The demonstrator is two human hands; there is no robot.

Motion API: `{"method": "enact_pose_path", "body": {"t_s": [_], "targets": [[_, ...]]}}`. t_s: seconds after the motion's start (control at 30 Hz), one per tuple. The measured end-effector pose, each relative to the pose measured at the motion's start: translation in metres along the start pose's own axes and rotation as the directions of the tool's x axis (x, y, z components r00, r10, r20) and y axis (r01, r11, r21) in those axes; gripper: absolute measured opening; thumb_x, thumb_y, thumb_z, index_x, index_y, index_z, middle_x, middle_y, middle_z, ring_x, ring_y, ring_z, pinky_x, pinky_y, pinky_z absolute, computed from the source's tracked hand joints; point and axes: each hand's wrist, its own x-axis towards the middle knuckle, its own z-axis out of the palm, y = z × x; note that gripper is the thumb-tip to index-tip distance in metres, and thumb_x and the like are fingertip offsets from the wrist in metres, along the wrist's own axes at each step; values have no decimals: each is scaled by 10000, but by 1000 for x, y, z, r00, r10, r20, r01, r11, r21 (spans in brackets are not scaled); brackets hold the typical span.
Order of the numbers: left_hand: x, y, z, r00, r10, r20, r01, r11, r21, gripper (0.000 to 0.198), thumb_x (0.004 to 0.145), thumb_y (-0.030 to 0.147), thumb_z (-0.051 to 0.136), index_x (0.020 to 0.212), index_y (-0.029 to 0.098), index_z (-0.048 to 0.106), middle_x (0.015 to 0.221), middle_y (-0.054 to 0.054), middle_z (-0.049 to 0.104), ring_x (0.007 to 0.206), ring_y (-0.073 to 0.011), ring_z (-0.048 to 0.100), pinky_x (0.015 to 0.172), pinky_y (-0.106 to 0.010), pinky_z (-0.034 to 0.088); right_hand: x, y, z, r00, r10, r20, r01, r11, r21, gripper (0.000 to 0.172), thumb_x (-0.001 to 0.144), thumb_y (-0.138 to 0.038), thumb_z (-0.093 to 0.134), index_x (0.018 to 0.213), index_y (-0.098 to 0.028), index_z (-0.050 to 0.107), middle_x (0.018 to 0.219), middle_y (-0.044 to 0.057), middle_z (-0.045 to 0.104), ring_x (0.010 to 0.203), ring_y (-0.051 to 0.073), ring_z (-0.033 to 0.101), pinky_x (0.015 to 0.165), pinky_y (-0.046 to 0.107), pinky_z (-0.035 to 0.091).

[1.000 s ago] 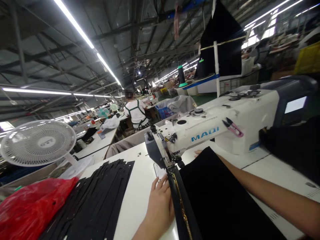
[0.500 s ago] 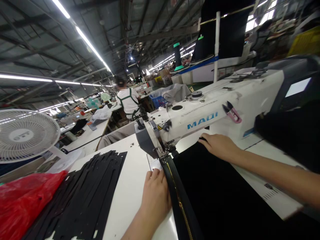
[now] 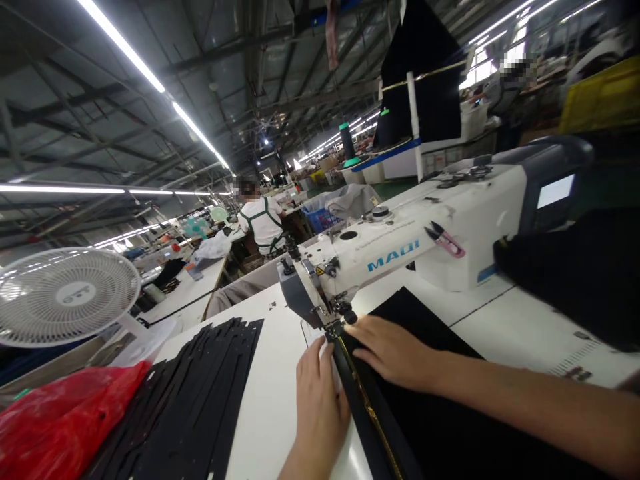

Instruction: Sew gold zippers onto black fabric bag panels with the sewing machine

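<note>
A long zipper (image 3: pixel 373 415) with gold teeth on black tape runs from under the needle area of a white sewing machine (image 3: pixel 395 257) toward me. Beneath and to its right spreads black fabric (image 3: pixel 425 407). My left hand (image 3: pixel 323 393) rests at the tape's left edge, just before the presser foot, fingers stretched forward and slightly apart. On the right side of the zipper, my right hand (image 3: pixel 395 350) lies flat over the fabric, its fingertips close to the presser foot. The undersides of both hands are hidden.
Black cut strips (image 3: pixel 185 393) lie in a pile on the white table (image 3: pixel 255 393) at left, beside a red plastic bag (image 3: pixel 65 413) and a white fan (image 3: pixel 70 297). Pink thread snips (image 3: pixel 445 240) sit on the machine arm. A person (image 3: pixel 263 220) works further back.
My right hand has left the fabric's far edge and moved left to the zipper by the presser foot. My left hand stays beside the tape. The camera view has shifted.
</note>
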Motion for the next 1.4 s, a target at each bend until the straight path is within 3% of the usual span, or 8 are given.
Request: {"method": "enact_pose_path", "body": {"t_s": [0.07,0.17,0.5,0.8,0.97,1.17,1.4], "targets": [[-1,-6,6,993,104,51,-104,995,3,503,735,12,382,1211,153,462,1249,-136,526,1167,-258,481,977,-548,384,-2,-13,10,996,-85,-16,86,981,174,317,882,-129,359,1116,-96,571,1176,140,579,1156,213,489,999,369,383],[0,-11,10,975,183,126,-184,983,-6,496,720,-2,373,1166,149,530,1232,-139,555,1145,-259,518,987,-550,397,-4,-15,17,995,-103,13,96,965,246,370,890,-117,300,1130,-72,577,1218,165,555,1195,233,460,1022,411,363],[6,0,0,973,115,198,-103,992,-67,469,694,21,445,1143,88,563,1218,-181,553,1142,-289,514,1021,-522,368,-3,-9,15,985,-121,121,94,973,212,415,905,-138,302,1262,-34,485,1322,186,458,1238,239,414,1048,424,338],[16,0,0,984,91,150,-75,991,-113,385,709,63,456,1063,132,590,1120,-130,614,1027,-263,564,924,-475,453,5,6,28,992,-103,73,82,964,254,389,901,-160,303,1205,-78,533,1283,159,505,1188,229,466,1009,407,385],[16,0,-3,989,75,130,-59,991,-121,385,710,65,451,1058,135,601,1107,-120,621,985,-261,567,864,-440,483,-8,-6,8,989,-140,56,119,952,280,369,851,-110,335,1131,-138,572,1226,131,539,1123,225,497,979,409,386],[9,1,1,993,20,114,0,986,-169,432,684,38,440,1061,155,617,1130,-105,618,1010,-253,563,882,-429,473,-30,-48,-7,996,10,88,-34,962,269,261,751,-172,506,1004,-154,570,1068,121,549,984,263,491,864,442,397],[6,0,-1,998,-24,56,37,970,-239,448,692,22,437,1049,199,642,1107,-68,642,1032,-225,573,898,-412,472,1,-39,9,968,148,202,-191,959,210,144,685,-148,522,827,-150,503,850,79,545,770,222,491,693,355,396]]}}
